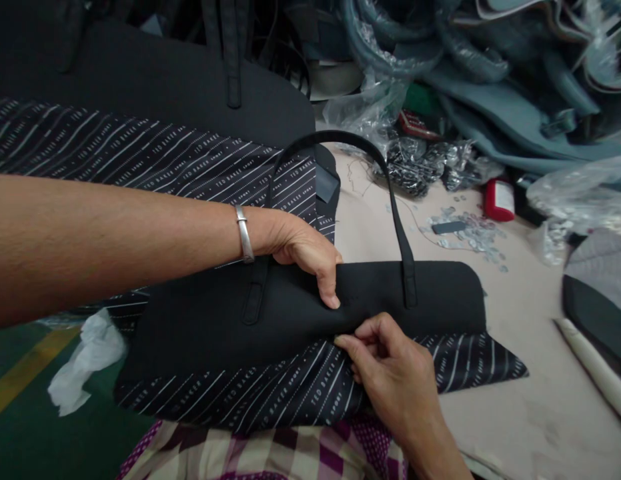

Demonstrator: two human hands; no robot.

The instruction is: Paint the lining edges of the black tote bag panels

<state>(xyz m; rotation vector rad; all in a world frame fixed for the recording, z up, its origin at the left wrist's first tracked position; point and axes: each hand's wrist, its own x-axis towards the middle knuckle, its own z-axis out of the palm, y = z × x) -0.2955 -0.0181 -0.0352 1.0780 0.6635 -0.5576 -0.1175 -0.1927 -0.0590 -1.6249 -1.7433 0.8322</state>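
Note:
A black bag panel (200, 313) with a strap handle (397, 220) and a striped, lettered lining (290, 393) lies across the lap and the table edge. My left hand (310, 257), a silver bracelet at its wrist, reaches in from the left and grips the panel between the handle's ends. Its thumb presses on the front, while the other fingers go out of sight behind the top edge. Just below, my right hand (390, 367) is closed in a pinch where the black panel meets the lining. Whatever its fingertips hold is too hidden to make out.
More black panels with striped lining (190, 160) are stacked at the left. Small clear discs (470, 233) lie scattered on the table (530, 333) near a red container (499, 200). Plastic bags (415, 163) and grey-blue pieces (520, 113) crowd the back. White crumpled material (90, 363) hangs at lower left.

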